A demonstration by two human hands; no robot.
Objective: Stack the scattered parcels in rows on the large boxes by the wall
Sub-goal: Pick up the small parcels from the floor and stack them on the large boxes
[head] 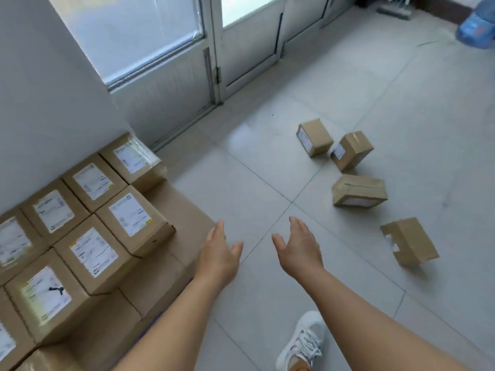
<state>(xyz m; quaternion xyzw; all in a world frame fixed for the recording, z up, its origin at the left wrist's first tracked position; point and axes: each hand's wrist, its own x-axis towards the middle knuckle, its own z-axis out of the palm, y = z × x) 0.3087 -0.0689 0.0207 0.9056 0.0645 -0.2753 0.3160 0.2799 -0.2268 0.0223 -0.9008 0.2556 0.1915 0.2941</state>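
**Both hands empty, four parcels still on the floor**

Your left hand (218,254) and right hand (298,246) reach forward side by side with fingers straight and slightly spread — neither grip holds anything, and the palms face each other with a gap of bare floor tile (241,183) between them. The left hand hangs over the near corner of the large box (171,271) by the wall; whether it touches the cardboard cannot be told.

To your left, labelled parcels sit in rows on that large box, white labels up: a back row against the white wall (48,89), ending in the farthest parcel (132,159), and a front row ending in the nearest-to-floor parcel (135,219).

Ahead and to your right, four parcels lie scattered on the tiles: one far parcel (314,137), a tilted one (351,151) just beside it, a flat one (359,190) nearer you, and the closest parcel (408,241) tipped on an edge — well apart from your right hand.

Your white sneaker (302,341) stands on the floor below the right forearm. A glass door (160,49) closes the far side.
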